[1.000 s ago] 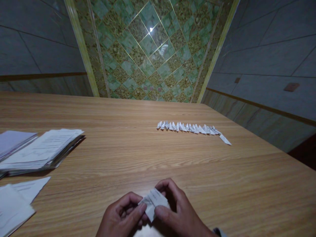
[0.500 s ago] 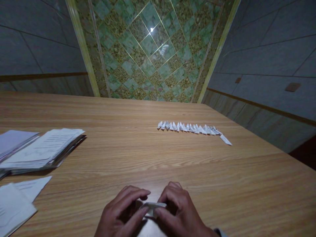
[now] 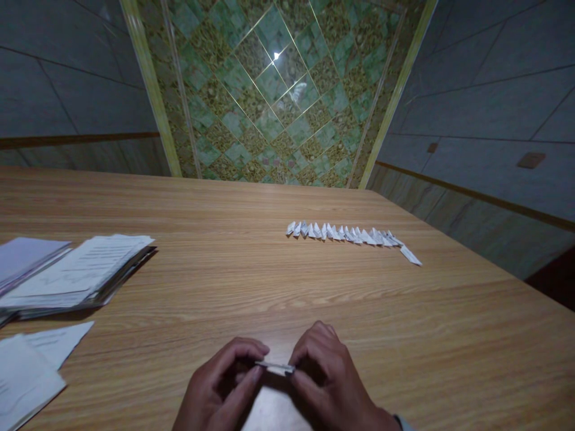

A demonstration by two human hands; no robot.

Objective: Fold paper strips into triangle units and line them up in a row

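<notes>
Near the front edge of the wooden table, a small folded piece of paper (image 3: 275,367) is held between my two hands, seen nearly edge-on. My left hand (image 3: 224,386) pinches its left end between thumb and fingers. At the right end, my right hand (image 3: 330,377) grips it the same way. Farther back, a row of small folded paper pieces (image 3: 341,233) stretches across the table, with one flat folded strip (image 3: 410,255) at its right end.
Stacked papers (image 3: 85,266) lie at the left on the wooden table (image 3: 202,263), beside a purplish sheet (image 3: 29,257). Loose paper sheets (image 3: 27,377) are at the front left. A green tiled wall (image 3: 278,108) stands behind the table.
The folded paper has tilted from showing its inner face to nearly edge-on. My right hand has shifted slightly up, and its thumb has moved a little to the right.
</notes>
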